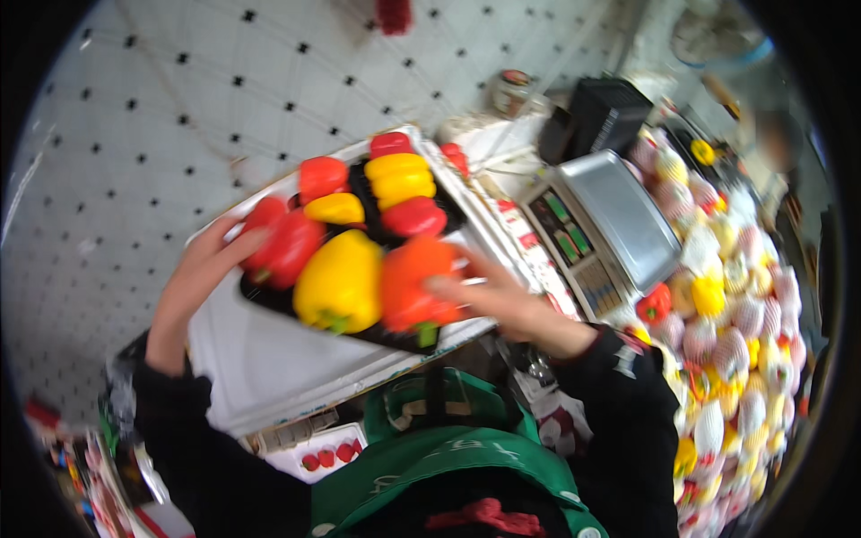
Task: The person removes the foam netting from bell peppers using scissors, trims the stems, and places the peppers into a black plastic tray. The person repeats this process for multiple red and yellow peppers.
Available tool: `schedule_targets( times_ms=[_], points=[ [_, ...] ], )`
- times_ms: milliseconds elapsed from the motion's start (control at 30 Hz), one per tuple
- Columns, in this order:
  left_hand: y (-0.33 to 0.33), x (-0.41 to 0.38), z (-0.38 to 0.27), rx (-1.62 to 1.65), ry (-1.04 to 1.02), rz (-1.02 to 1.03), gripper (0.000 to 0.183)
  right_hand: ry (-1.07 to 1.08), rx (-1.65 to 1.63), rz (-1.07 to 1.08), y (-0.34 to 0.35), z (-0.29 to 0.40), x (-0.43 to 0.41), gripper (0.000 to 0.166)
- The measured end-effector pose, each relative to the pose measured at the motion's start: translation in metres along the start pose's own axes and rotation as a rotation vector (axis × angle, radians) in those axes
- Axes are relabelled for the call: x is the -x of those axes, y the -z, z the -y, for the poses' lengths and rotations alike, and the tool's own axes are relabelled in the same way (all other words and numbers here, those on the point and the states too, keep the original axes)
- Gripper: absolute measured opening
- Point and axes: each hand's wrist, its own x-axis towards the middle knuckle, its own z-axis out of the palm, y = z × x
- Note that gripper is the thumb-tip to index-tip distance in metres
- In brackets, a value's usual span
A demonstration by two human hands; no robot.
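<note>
My left hand (210,263) grips a red bell pepper (290,247) at the left end of a black tray (400,339). Between my hands a large yellow bell pepper (338,282) rests on that tray, its stem towards me. At the right end, my right hand (501,292) is blurred around an orange bell pepper (412,279). Just behind lie a smaller yellow pepper (334,208) and an orange-red pepper (323,179). A second black tray (452,205) holds red and yellow peppers. Both trays sit on a white board (269,363) with a raised rim.
To the right stands a weighing scale (622,218) with a metal pan. Beyond it spreads a large heap of fruit in foam nets (730,350), mixed with peppers. A black box (609,114) and a jar (511,91) stand behind. Strawberries (327,458) lie in a box below the board.
</note>
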Motion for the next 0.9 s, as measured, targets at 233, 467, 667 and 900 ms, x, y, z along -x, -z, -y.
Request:
schedule_targets(
  times_ms=[233, 467, 667, 900],
  points=[
    [0.079, 0.031, 0.124, -0.192, 0.41, -0.009, 0.06, -0.153, -0.102, 0.259, -0.132, -0.047, -0.058, 0.092],
    [0.099, -0.031, 0.193, -0.014, 0.428, -0.038, 0.059, -0.012, -0.191, 0.083, -0.182, -0.07, -0.094, 0.098],
    [0.096, -0.109, 0.211, 0.095, 0.228, -0.023, 0.047, -0.016, -0.401, -0.08, -0.195, -0.057, -0.111, 0.08],
    [0.095, -0.158, 0.246, 0.28, 0.109, 0.027, 0.049, -0.05, -0.583, -0.118, -0.199, -0.074, -0.127, 0.052]
  ],
)
